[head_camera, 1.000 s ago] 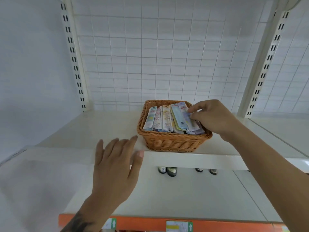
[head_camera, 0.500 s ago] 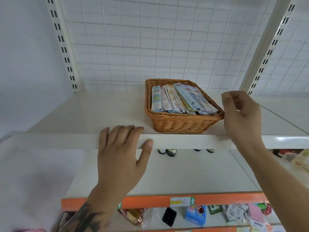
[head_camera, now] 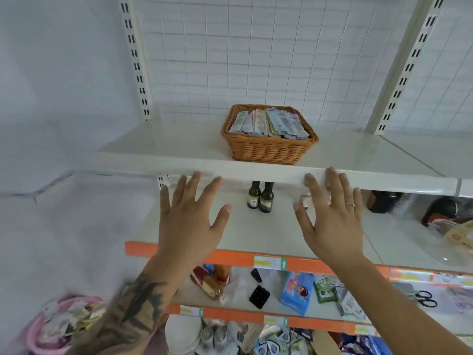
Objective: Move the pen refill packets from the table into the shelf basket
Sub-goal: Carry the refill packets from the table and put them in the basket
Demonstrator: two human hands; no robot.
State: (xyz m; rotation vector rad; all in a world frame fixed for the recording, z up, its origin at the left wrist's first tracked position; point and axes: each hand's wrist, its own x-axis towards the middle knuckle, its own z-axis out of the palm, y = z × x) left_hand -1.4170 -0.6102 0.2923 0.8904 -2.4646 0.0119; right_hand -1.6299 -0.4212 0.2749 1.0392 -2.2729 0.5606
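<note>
Two hands up, both w/ fingers spread straight, holding nothing. Left hand (head_camera: pixel 190 221) and right hand (head_camera: pixel 332 216) sit palm-down in front of the top shelf (head_camera: pixel 153 147) edge; fingertips look to touch or just overlap the white lip, hard to tell w/ motion blur. Packets (head_camera: pixel 268 123) lie packed in the wicker basket (head_camera: pixel 268 149), which sits on the shelf near its front edge, between and beyond the hands. Two dark bottles (head_camera: pixel 259 198) stand on the shelf below.

— What colours on the shelf (head_camera: pixel 179 149)?
— White, under a brown woven basket (head_camera: pixel 268 151) of pastel printed packets (head_camera: pixel 268 121).
— At six o'clock?
— Orange shelf strips (head_camera: pixel 230 257); at seven, a dark-tattooed forearm (head_camera: pixel 135 311).
</note>
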